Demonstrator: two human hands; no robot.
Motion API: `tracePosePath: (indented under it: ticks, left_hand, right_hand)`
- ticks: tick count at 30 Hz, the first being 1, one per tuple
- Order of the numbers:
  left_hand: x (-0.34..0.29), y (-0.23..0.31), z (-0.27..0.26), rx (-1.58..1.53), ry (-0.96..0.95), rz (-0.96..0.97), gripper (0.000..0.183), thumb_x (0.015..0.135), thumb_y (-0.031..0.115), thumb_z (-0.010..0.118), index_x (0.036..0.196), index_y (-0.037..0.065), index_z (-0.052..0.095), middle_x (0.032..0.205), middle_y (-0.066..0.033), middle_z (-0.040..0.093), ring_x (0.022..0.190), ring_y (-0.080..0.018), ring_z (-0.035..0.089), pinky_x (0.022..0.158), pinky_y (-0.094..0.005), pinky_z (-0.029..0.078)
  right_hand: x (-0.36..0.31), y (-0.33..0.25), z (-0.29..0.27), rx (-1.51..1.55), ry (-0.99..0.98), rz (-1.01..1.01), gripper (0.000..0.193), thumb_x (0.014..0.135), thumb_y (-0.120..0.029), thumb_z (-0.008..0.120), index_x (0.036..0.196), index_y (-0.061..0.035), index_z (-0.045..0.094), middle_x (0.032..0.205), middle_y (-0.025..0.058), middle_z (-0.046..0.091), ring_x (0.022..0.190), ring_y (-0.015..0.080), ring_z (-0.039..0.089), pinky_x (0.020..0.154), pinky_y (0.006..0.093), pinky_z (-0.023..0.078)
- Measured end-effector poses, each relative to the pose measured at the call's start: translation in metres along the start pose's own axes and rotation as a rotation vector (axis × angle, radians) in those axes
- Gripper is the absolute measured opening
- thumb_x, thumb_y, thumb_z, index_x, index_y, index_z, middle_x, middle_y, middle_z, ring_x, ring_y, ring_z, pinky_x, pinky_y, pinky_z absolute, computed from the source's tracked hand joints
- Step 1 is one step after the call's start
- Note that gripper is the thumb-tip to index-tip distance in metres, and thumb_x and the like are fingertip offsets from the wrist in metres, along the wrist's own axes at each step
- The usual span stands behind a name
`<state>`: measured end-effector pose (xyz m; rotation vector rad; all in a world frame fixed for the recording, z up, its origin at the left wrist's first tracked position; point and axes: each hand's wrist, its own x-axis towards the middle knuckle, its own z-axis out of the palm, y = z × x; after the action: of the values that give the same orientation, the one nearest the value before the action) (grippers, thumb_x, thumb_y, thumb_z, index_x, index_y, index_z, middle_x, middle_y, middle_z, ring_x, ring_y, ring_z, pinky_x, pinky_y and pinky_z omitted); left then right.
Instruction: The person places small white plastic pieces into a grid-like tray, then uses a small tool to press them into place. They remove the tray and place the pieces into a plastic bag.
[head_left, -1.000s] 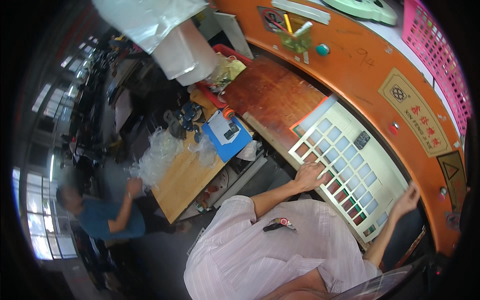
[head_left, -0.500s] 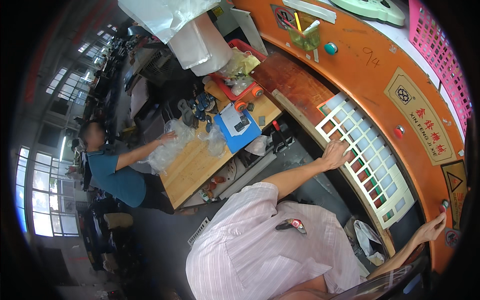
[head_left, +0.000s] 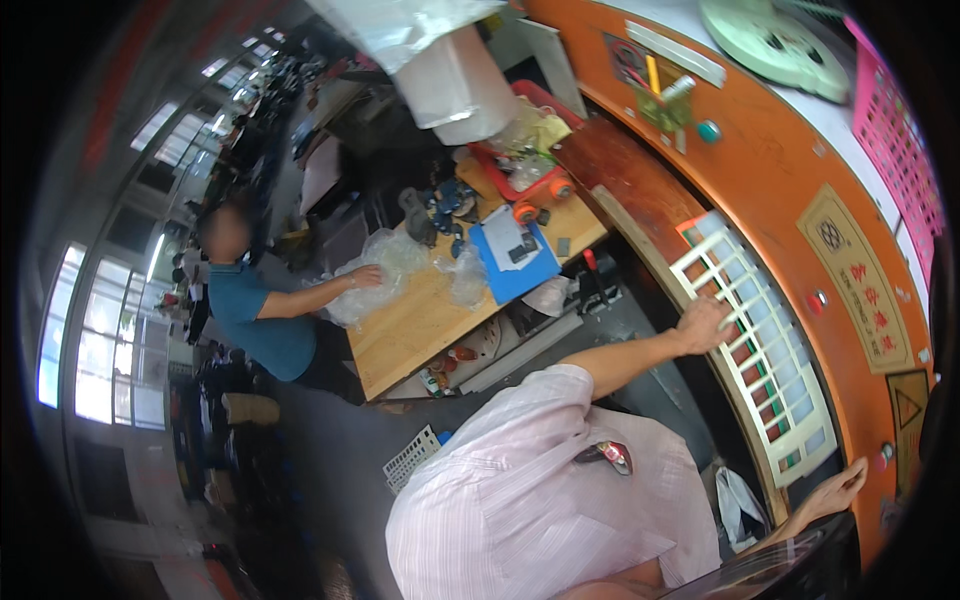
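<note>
My left hand point(head_left: 705, 325) is closed over the near edge of a white lattice frame point(head_left: 762, 362) with rows of rectangular openings. Pale grey-blue and reddish-brown strips show through those openings. The frame lies in the slot of an orange machine, on a reddish-brown bed point(head_left: 625, 180). Beyond the frame's lower right end, my right hand point(head_left: 832, 492) is held with fingers stretched out and nothing visible in it. Just short of its fingertips is a round push button point(head_left: 883, 456) on the machine's orange front point(head_left: 740, 190).
A wooden table point(head_left: 400, 345) on the left bears clear plastic bags point(head_left: 385, 262), a blue clipboard point(head_left: 515, 262) and a red basket point(head_left: 545, 192). Behind it, a co-worker point(head_left: 250, 315) in teal touches the bags. A red button point(head_left: 817, 302) projects from the machine.
My right hand has drawn back from the push button it was touching. The left hand still grips the frame. The whole view has shifted, with things now further right.
</note>
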<state>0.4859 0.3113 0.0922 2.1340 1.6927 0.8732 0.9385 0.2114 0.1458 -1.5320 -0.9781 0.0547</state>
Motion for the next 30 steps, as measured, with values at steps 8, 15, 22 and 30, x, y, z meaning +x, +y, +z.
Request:
tracePosePath:
  ticks: [8,15,22,30]
  left_hand:
    - [0.002,0.003,-0.001,-0.115,0.014,0.01,0.021,0.085,0.022,0.065,0.087,0.001,0.063,0.081,-0.0215,0.066,0.089,-0.0404,0.065,0.089,-0.0508,0.048]
    - [0.005,0.005,0.001,-0.077,0.12,0.052,0.023,0.081,0.023,0.067,0.083,0.001,0.07,0.082,-0.0219,0.071,0.084,-0.0395,0.069,0.084,-0.0501,0.052]
    - [0.005,0.001,-0.006,-0.096,0.017,0.045,0.029,0.091,0.03,0.068,0.099,0.002,0.069,0.078,-0.0201,0.069,0.079,-0.0408,0.067,0.08,-0.0516,0.052]
    - [0.008,0.017,-0.04,-0.016,-0.156,0.0,0.023,0.093,0.023,0.064,0.094,-0.001,0.066,0.081,-0.0207,0.067,0.079,-0.0383,0.064,0.078,-0.0488,0.048]
  right_hand:
    - [-0.135,-0.053,0.098,0.174,-0.471,0.074,0.032,0.109,-0.024,0.058,0.121,0.004,0.065,0.111,0.0098,0.069,0.096,0.0176,0.063,0.087,0.0308,0.051]
    - [-0.162,-0.122,0.138,-0.014,-0.548,0.056,0.029,0.108,-0.024,0.058,0.116,0.0024,0.065,0.1,0.007,0.067,0.091,0.0158,0.06,0.083,0.0313,0.05]
    - [-0.141,-0.13,0.146,-0.094,-0.473,0.173,0.019,0.101,-0.017,0.067,0.108,0.0,0.071,0.088,0.0066,0.07,0.074,0.0116,0.058,0.068,0.0283,0.05]
    - [-0.055,-0.14,0.245,-0.157,-0.593,-0.036,0.042,0.09,-0.024,0.075,0.122,0.002,0.066,0.116,0.0204,0.069,0.114,0.0376,0.061,0.099,0.0446,0.048]
